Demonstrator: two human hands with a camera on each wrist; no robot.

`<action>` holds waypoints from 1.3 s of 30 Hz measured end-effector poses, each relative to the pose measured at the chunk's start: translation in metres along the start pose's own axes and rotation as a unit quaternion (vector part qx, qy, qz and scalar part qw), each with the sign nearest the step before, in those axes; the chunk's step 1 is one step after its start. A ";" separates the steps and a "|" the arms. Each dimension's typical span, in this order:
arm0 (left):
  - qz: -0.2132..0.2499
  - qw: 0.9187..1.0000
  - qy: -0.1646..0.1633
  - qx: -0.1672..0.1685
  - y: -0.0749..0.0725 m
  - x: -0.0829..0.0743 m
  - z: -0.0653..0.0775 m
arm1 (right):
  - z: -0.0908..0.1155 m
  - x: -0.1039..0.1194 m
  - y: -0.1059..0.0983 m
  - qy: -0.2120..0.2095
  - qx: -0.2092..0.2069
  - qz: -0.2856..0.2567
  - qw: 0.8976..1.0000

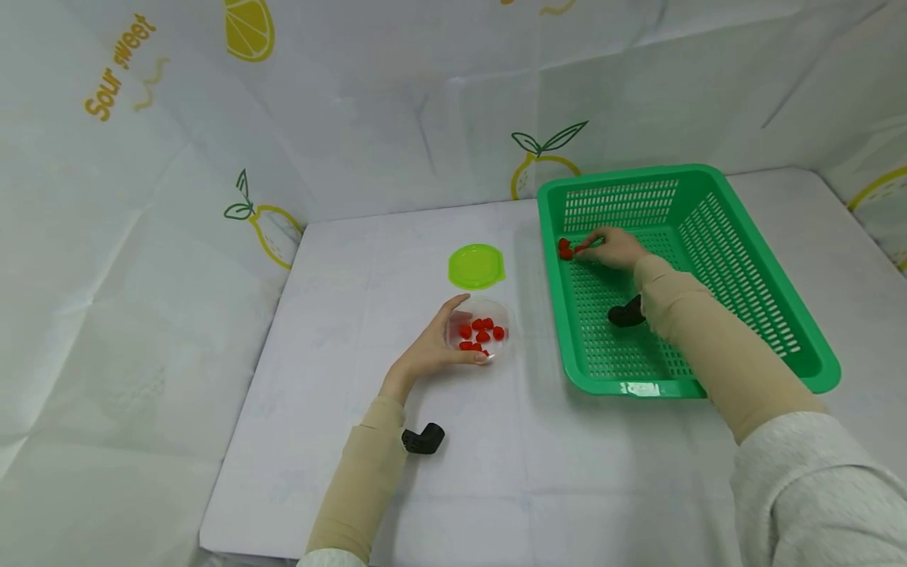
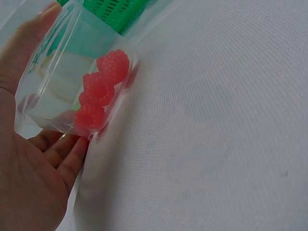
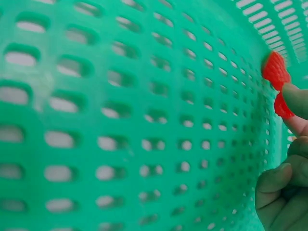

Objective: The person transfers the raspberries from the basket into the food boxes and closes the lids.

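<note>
Left fingers (image 2: 73, 160) curved, right fingers (image 3: 274, 182) apparently pinching

Table (image 1: 333, 315) has a white woven-look cover, runs under left hand (image 1: 431, 345) and right hand (image 1: 615, 249). Creased white sheeting (image 1: 397, 150) beyond both, also left of left hand. Print: lemon outline (image 1: 544, 175) ahead between them; "Sour sweet" lettering (image 1: 122, 57), lemon slice (image 1: 250, 31) ahead-left of left hand. Light soft, shadows faint.
</note>
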State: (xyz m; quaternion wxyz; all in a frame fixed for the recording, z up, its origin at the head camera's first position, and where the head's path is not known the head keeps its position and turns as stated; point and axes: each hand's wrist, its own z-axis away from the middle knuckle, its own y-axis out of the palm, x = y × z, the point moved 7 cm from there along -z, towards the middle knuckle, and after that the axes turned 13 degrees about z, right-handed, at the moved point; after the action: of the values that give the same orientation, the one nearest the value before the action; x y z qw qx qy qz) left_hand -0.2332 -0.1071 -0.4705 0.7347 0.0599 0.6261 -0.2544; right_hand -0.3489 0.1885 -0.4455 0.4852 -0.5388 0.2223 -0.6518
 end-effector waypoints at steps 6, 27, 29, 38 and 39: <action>-0.002 1.000 0.008 -0.005 0.000 0.002 -0.001 | 0.001 0.000 -0.008 0.002 -0.002 -0.025 1.000; 0.000 1.000 0.000 0.005 0.001 -0.002 0.002 | 0.025 0.047 -0.037 -0.075 -0.034 -0.162 0.983; -0.001 1.000 0.000 0.004 0.001 -0.002 0.002 | 0.029 0.058 -0.037 -0.093 -0.032 -0.169 0.981; -0.004 1.000 0.001 -0.011 0.000 0.004 -0.001 | 0.045 0.108 -0.028 -0.145 0.005 -0.175 0.974; -0.004 1.000 0.001 -0.012 0.000 0.004 -0.001 | 0.047 0.113 -0.027 -0.150 0.010 -0.171 0.974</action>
State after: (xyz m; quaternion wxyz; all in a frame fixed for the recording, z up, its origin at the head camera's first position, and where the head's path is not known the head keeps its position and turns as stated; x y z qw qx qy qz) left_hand -0.2334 -0.1080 -0.4742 0.7337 0.0492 0.6299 -0.2500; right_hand -0.3107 0.1119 -0.3538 0.3996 -0.6558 0.0447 -0.6390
